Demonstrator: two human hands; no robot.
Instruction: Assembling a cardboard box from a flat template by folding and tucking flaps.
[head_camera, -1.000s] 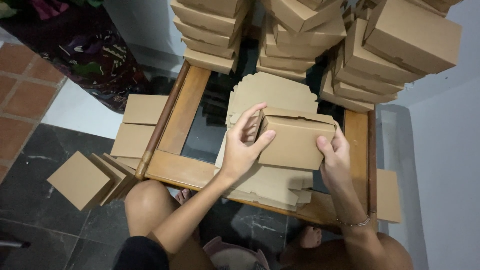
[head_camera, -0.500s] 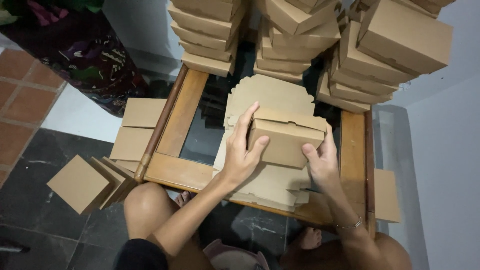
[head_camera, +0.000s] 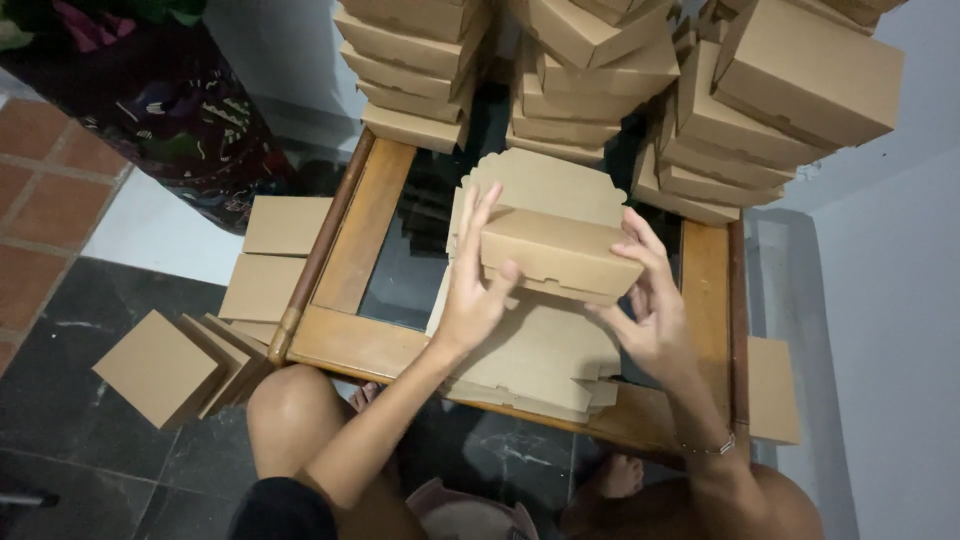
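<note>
A folded brown cardboard box (head_camera: 560, 252) is held closed above the low table, between both hands. My left hand (head_camera: 474, 290) grips its left end, fingers spread up the side and thumb on the front. My right hand (head_camera: 648, 305) cups the right end from below and behind. Under the box lies a pile of flat, unfolded cardboard blanks (head_camera: 545, 360) with a scalloped flap showing at the far edge.
A low wooden-framed table with a dark glass top (head_camera: 345, 345) stands before my knees. Tall stacks of finished boxes (head_camera: 610, 70) crowd its far side. More flat cardboard pieces (head_camera: 165, 365) lie on the dark tiled floor at left, and one at right (head_camera: 772, 390).
The box has been lifted and turned so its lid is shut and its long front faces me. My left hand slid from the top to the left end.
</note>
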